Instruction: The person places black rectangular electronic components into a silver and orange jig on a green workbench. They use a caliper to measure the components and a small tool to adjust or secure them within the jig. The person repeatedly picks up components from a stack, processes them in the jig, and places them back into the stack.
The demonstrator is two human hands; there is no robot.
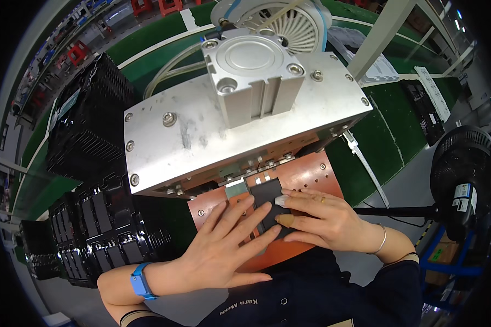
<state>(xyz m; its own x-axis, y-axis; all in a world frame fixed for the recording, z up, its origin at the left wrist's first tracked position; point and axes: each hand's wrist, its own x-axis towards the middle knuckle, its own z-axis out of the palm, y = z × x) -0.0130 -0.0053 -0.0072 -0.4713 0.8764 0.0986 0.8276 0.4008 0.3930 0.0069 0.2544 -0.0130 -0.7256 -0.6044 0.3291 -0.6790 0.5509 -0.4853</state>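
A flat, dark rectangular panel (267, 199) lies on the copper-coloured plate (305, 175) in front of me. My left hand (218, 245) is open, its fingers spread and their tips resting across the panel's left part and lower end. From the right, my right hand (327, 218) bends its fingers close together over the panel's right edge. A small crumpled white piece (281, 201) shows at its fingertips, and a tan finger cover (285, 220) sits on one finger. Beside the panel's upper left lies a silvery-green strip (236, 188). Fingers hide part of the panel.
A metal press housing (191, 131) with a square cylinder (256, 76) rises just beyond the plate. Black trays (87, 120) stack at left, with more trays holding dark panels (98, 229) nearer. A black round device (461, 174) on an arm stands right; a white fan (294, 32) is behind.
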